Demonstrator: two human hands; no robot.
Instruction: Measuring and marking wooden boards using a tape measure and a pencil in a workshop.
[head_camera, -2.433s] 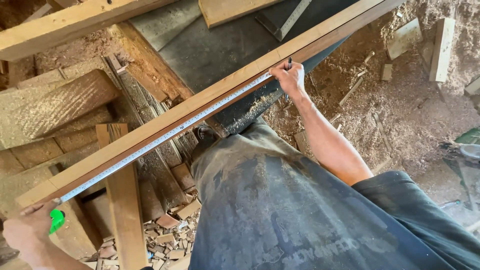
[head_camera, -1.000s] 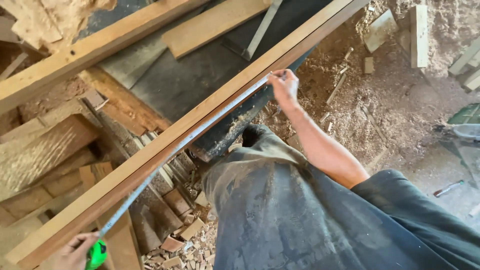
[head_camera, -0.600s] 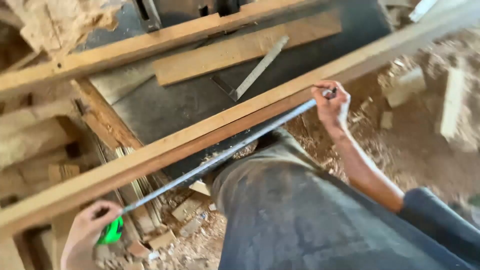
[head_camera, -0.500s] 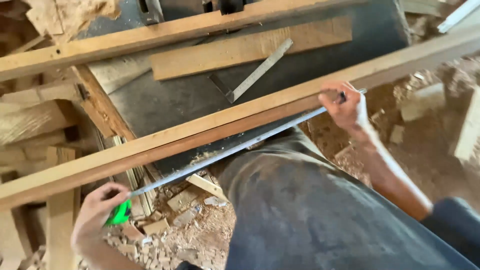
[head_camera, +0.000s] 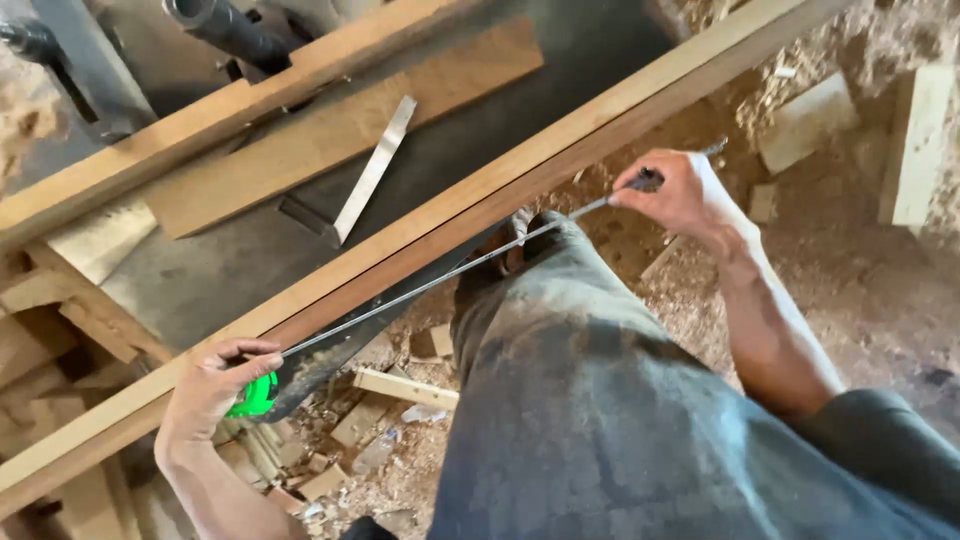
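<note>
- Hands at either end of a steel tape: the left hand (head_camera: 215, 385) grips a green tape measure case (head_camera: 255, 395) low in the head view, fingers closed around it, while the right hand (head_camera: 680, 190) pinches the far end of the blade (head_camera: 450, 275), fingers clamped together on the tip.
- Blade runs taut between the two hands, drawn out just beside the near face of a long wooden batten (head_camera: 480, 210), roughly parallel to it but standing slightly off the wood rather than lying flat on it.
- Batten lies diagonally across a dark grey machine table (head_camera: 230, 260), its lower end passing behind the left hand and its upper end running out of view at the top right.
- Beyond it on the table rest a shorter flat board (head_camera: 330, 130), a second long timber (head_camera: 200, 130) and a metal try square (head_camera: 365, 180), all untouched.
- Progress, judged from how things lie: the tape is out and stretched along the batten's length, so the measuring appears well under way; no pencil or marking tool shows in either hand, and no mark can be made out on the wood.
- Floor (head_camera: 830, 260) below is strewn with sawdust and offcuts (head_camera: 400, 385); the person's dusty trouser leg (head_camera: 600, 400) fills the lower foreground.
</note>
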